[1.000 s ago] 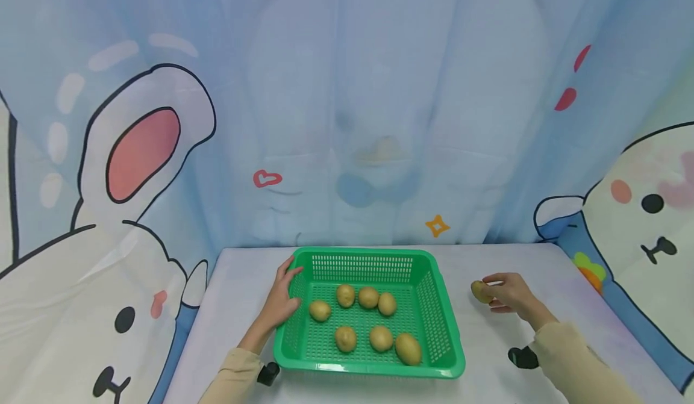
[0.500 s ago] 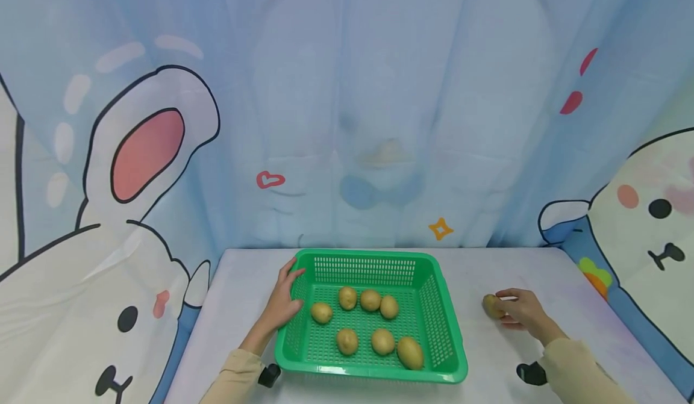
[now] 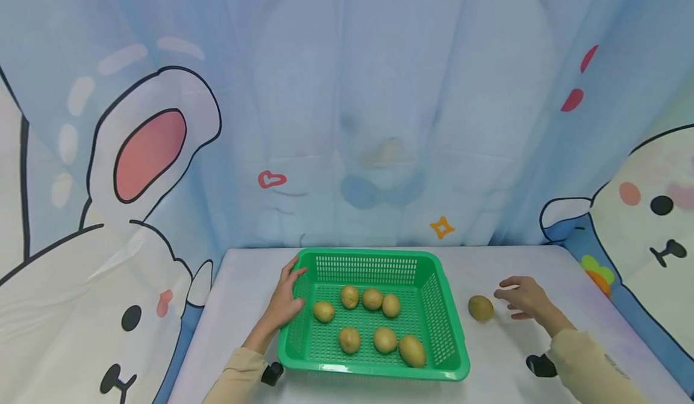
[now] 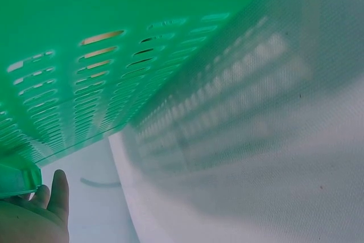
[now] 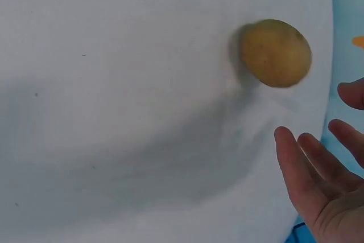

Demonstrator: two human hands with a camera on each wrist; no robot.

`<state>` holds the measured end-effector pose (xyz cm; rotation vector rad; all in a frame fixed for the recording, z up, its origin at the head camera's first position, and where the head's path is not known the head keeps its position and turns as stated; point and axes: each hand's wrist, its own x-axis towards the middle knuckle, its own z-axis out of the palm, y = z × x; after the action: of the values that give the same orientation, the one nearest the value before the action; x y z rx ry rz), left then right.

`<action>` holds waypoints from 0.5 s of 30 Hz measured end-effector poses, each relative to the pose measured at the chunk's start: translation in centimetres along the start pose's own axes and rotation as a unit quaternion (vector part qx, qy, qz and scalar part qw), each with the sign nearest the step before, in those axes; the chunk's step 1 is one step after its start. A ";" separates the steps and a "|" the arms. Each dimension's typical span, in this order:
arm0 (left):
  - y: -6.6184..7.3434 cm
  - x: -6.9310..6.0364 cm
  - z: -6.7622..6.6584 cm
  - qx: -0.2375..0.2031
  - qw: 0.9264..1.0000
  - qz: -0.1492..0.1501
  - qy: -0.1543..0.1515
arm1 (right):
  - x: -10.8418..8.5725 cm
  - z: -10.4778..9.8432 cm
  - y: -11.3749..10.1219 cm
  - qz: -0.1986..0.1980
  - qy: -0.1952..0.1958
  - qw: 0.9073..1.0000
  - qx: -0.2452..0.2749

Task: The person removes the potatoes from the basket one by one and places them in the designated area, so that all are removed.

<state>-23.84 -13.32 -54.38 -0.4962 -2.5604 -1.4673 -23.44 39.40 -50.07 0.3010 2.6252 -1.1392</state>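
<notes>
A green basket (image 3: 374, 375) with several potatoes (image 3: 412, 351) lying apart or side by side in it stands on the table. The left hand (image 3: 284, 303) grips its left rim, fingers over the outer edge; in the left wrist view that hand (image 4: 40, 214) shows at the basket's corner. One potato (image 3: 481, 308) lies on the cloth to the right of the basket. Just right of it hovers the right hand (image 3: 527, 298), holding nothing. In the right wrist view, a gap separates the relaxed fingers of the right hand (image 5: 327, 186) from the potato (image 5: 276, 53).
A pale cloth (image 3: 504, 356) covers the table. Behind it hangs a blue curtain (image 3: 390, 91) with cartoon animals at both sides. Black bands (image 3: 541, 366) sit by both wrists.
The right hand has let go of the potato, which now lies on the table nearer the basket, and has drawn back from it. The left hand stays on the rim.
</notes>
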 end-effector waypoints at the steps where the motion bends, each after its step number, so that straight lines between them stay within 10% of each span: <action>1: 0.0 0.0 0.0 0.000 1.000 0.000 0.000 | 0.0 -0.1 -0.4 -0.007 0.001 1.000 -0.010; 15: 0.1 0.1 0.0 -0.003 1.000 0.002 0.002 | -0.5 1.7 -7.3 -0.101 -0.006 0.995 -0.007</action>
<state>-23.87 -13.30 -54.29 -0.4982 -2.5504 -1.4744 -24.85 33.18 -46.08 0.0241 2.7002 -1.1778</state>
